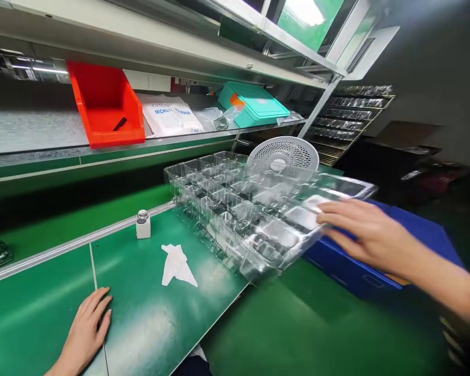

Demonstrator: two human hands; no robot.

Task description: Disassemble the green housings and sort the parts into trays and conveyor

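Note:
My left hand (pixel 86 326) lies on the green tabletop (pixel 141 308), its fingers stretched out and nothing in them. At the right, my right hand (pixel 368 232) reaches to the near right edge of a clear plastic compartment tray (pixel 235 209). Its fingers are extended and slightly blurred, with the tips at the tray's rim; whether they press on it I cannot tell. White pieces show in some compartments on the tray's right side. Between the hands lie a torn white wipe (pixel 176 265) and a small white bottle-like item with a clear rounded top (pixel 143 225).
On the shelf above are a red bin (pixel 109 112), a wiper packet (pixel 170 114) and a teal box (pixel 254 104). A round grey fan (pixel 284 154) stands behind the tray. A blue bin (pixel 407 235) sits right of the table edge. Stacked trays (pixel 348 115) fill a rack behind.

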